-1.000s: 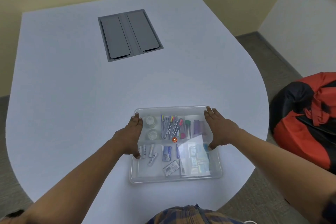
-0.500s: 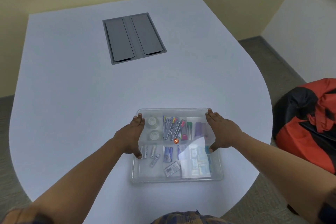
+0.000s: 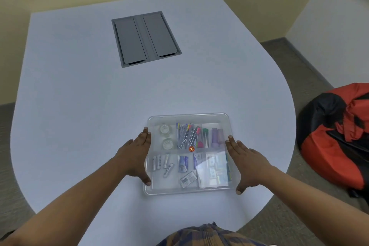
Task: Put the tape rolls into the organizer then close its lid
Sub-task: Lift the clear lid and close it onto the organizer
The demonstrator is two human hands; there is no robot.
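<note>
Nearest you, your left hand [image 3: 135, 158] lies flat against the organizer's [image 3: 189, 190] nine o'clock edge, fingers spread and thumb down by the near left corner. Your right hand [image 3: 244, 163] mirrors it on the three o'clock edge. Neither hand's grip is closed on anything; both are open palms pressing the sides.

The organizer sits on the worktop [image 3: 79, 106] close to its near rim, at about six o'clock of the surface. A clear lid [image 3: 189, 119] appears to lie over it, and through it you can see two tape rolls [image 3: 166, 137] in the far left compartment, at about eleven o'clock inside the box. By that reading the task is at its last step.

The risks from here:
- The lid may only be resting. I cannot tell whether its edges have latched, so letting go now could leave a corner sprung up.
- Uneven pressure from one hand could skate the box sideways on the smooth worktop, or toward the near rim, where it has little margin.
- Pressing hard on one side may pop the opposite edge loose.
- Tilting the box could spill the loose batteries [image 3: 162, 164] and pens [image 3: 187, 135] across the dividers.

Farther off, at twelve o'clock, the grey cable hatch [image 3: 145, 38] lies well apart and poses no obstacle.
</note>
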